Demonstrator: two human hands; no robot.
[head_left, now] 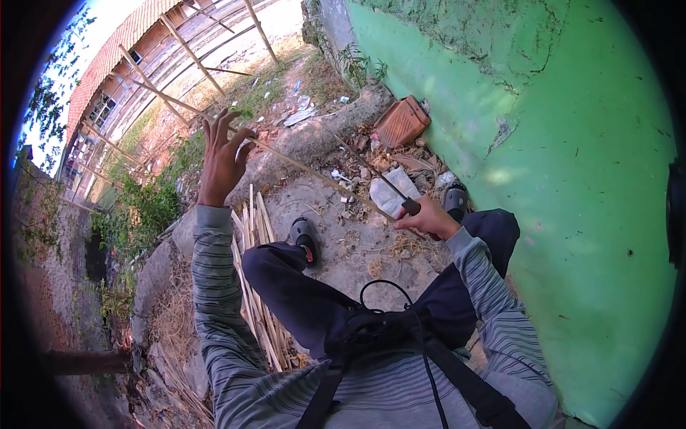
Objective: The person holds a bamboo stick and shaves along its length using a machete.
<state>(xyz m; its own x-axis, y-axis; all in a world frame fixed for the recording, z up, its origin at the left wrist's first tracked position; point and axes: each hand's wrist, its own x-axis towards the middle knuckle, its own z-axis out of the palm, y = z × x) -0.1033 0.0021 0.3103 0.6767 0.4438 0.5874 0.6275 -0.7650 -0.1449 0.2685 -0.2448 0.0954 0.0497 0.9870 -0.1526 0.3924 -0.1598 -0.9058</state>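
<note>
A long, thin bamboo strip (314,174) runs slantwise in front of me, from the upper left down to my right hand. My left hand (225,154) is raised at the left, its fingers bent around the strip near its far part. My right hand (431,219) grips the dark handle of a long-bladed knife (371,169), whose narrow blade points up and left, beyond the strip. The near end of the strip lies against the fingers of that same hand. Between my shoe and left sleeve, a bundle of pale split bamboo strips (259,286) rests on the ground.
A green wall (586,214) rises close on the right. By its foot lie a reddish-brown plastic container (402,123), a white sack-like piece (394,189) and scattered litter. A low stone edge (300,146) curves ahead. Bushes (150,207) and slanted poles (191,53) stand at the left.
</note>
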